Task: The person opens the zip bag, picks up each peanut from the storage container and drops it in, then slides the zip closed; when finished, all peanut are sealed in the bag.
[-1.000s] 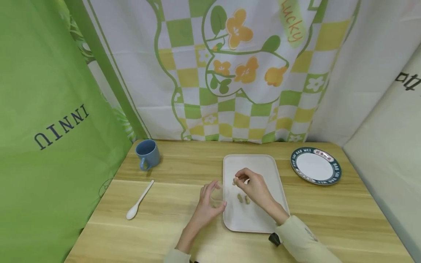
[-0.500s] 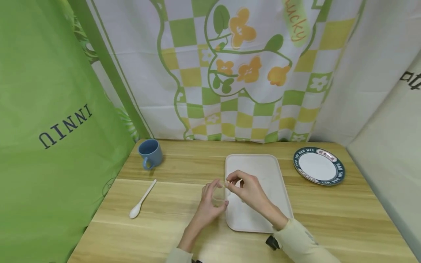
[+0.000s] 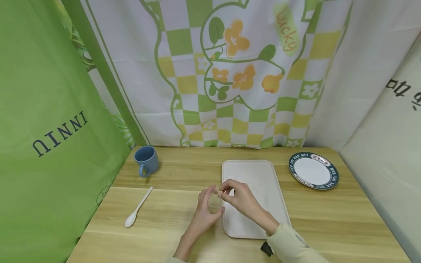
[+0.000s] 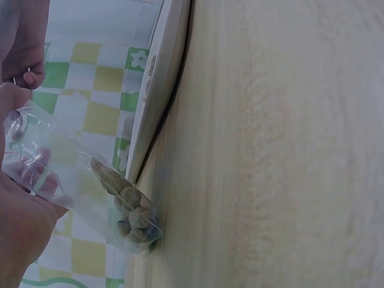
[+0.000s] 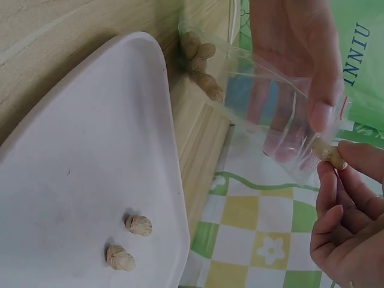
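My left hand (image 3: 204, 213) grips a clear zip bag (image 4: 90, 207) near its mouth, thumb on one side and fingers on the other. Several peanuts in their shells (image 4: 129, 201) lie at the bottom of the bag, low by the table. In the right wrist view, my right hand (image 5: 354, 210) pinches one peanut (image 5: 328, 154) between thumb and fingertips, right at the bag's mouth. Two more peanuts, one of them nearer the rim (image 5: 139, 225), lie on the pale tray (image 3: 253, 175); in the head view the right hand covers them.
A blue mug (image 3: 146, 161) stands at the table's back left, with a white spoon (image 3: 138, 207) in front of it. At the back right is a plate with a dark patterned rim (image 3: 314, 170). Printed curtains hang behind and beside the table.
My right hand has moved left from over the tray to the bag's mouth, carrying the peanut. The left hand keeps its grip on the bag. The head view has shifted slightly.
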Motion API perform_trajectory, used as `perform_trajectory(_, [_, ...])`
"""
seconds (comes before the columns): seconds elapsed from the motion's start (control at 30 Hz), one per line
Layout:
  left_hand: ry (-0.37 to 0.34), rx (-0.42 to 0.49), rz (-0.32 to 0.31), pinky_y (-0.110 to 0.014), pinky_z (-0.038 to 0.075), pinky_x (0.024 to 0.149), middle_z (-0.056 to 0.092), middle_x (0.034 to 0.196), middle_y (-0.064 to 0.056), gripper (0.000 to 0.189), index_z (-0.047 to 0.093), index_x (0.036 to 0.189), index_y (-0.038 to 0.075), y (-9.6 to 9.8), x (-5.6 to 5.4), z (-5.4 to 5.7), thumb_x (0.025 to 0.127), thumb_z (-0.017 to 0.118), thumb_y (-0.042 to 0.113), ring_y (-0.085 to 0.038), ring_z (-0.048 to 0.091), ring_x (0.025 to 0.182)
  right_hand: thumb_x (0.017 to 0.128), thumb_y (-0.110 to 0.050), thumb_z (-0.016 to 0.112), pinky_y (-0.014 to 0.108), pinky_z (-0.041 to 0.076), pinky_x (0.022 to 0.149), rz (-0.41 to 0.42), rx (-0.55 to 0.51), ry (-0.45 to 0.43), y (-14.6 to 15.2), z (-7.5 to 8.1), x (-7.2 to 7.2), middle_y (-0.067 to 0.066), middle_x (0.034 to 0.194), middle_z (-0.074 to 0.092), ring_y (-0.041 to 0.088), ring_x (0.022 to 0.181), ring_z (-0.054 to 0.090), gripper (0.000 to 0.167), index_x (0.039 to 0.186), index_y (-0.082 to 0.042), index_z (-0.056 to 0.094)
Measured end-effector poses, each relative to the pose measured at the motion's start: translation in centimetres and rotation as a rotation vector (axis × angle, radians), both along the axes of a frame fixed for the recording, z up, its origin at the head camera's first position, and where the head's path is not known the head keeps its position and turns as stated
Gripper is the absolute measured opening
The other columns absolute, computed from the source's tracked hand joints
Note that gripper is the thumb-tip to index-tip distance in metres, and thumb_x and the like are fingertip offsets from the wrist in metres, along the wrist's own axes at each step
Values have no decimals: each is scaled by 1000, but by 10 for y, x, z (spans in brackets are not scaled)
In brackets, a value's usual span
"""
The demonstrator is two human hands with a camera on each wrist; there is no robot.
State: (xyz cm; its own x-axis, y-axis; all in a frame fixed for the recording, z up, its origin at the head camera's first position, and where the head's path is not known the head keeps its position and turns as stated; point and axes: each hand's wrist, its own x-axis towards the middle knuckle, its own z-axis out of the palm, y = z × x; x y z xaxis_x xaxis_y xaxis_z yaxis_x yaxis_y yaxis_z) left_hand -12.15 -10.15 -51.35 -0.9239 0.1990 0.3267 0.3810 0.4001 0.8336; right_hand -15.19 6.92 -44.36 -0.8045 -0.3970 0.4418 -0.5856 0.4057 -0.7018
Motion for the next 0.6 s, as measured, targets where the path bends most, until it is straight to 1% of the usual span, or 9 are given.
perform_trajectory(0.13, [2,5,9,-55,34,106,45,130,0,76,33,145,6,1,1,0,82,73,16,-24,34,128,84,-9,73,24,50,67,12,29,-14,-1,-2,0,-7,83,67,4,74,59,7,88,-11,68])
perform_trajectory(0.2, [0,9,11,-55,35,105,45,130,-1,76,33,145,6,1,1,0,81,72,16,-24,35,128,85,-11,73,23,50,66,3,47,-14,0,-1,0,-7,84,67,4,74,58,6,89,-11,69])
perform_trajectory(0.3, [3,12,6,-55,35,105,45,130,-2,76,33,145,4,1,1,1,81,72,14,-24,35,127,87,-14,70,23,49,64,-39,56,-5,4,0,-3,-8,83,67,4,73,57,5,92,-11,70])
perform_trajectory(0.43, [18,10,-1,-54,34,106,46,127,-2,76,33,145,5,1,0,3,80,72,12,-23,36,125,90,-14,67,27,50,64,-129,66,-6,16,-2,-11,-7,80,66,7,71,57,7,92,-9,71])
perform_trajectory(0.53, [29,5,2,-53,34,106,47,126,-1,77,33,145,5,1,0,3,79,72,12,-23,37,124,88,-13,69,27,50,62,-183,149,-45,27,-11,-19,-4,77,65,8,69,57,7,89,-5,70])
perform_trajectory(0.6, [38,0,4,-53,34,106,47,125,-2,77,34,144,4,2,1,3,78,73,11,-23,38,124,86,-11,71,27,48,59,-203,236,-106,32,-21,-23,-3,74,63,8,66,55,7,87,-5,69])
